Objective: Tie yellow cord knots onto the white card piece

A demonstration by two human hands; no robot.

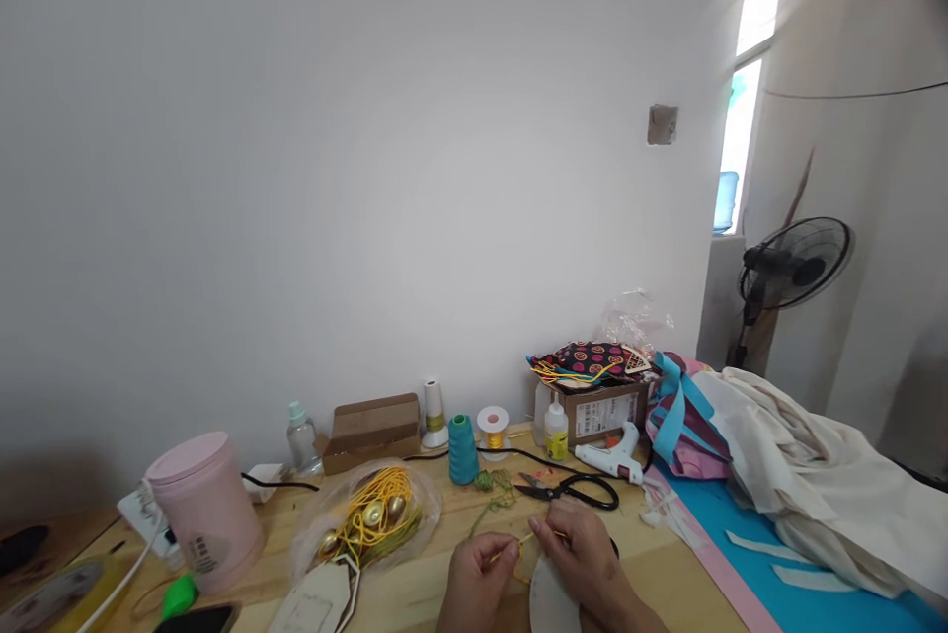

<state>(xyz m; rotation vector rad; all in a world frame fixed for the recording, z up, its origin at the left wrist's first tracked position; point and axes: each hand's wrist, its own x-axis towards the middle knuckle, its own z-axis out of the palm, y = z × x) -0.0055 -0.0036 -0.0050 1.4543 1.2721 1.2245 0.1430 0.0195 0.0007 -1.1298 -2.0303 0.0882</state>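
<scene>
Low in the head view, my left hand [480, 582] is closed, thumb and fingertips pinched on a thin yellow cord [523, 544]. The cord runs across to my right hand [584, 559], whose fingers are also pinched on it. Below and between the hands is a pale piece with a rounded edge [552, 598], partly covered by my right hand; whether the hand grips it I cannot tell. Black-handled scissors [567, 490] lie just beyond my right hand. Green thread [493, 495] lies loose on the wooden table [415, 579] beyond my left hand.
A clear bag of yellow cord and gold bells [381, 514] lies left. Behind stand a teal thread cone [463, 450], a yellow spool [493, 428], a glue bottle [555, 431] and a glue gun [614, 455]. White fabric [822, 465] is heaped right; a pink canister [207, 514] stands left.
</scene>
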